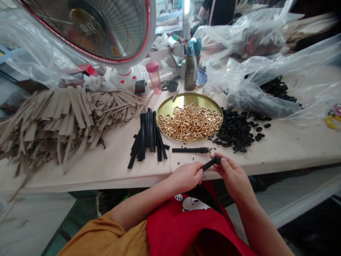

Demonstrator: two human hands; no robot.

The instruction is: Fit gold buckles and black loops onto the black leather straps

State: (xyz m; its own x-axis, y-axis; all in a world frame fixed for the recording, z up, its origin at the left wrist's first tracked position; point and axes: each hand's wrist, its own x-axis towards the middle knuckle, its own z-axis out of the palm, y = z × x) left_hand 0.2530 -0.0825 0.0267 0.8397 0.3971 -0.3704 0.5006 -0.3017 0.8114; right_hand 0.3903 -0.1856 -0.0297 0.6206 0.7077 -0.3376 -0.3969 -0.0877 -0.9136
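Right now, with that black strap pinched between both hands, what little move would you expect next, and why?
Probably sliding the black loop further along the black strap. The right hand pinches the loop at the strap's tip while the left hand grips the other end. A finished strap with a gold buckle lies just beyond.

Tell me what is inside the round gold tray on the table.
The gold tray holds a heap of small gold-coloured metal buckles, piled toward its near and right side. The far left of the tray floor shows bare. Whatever lies beneath the heap is covered.
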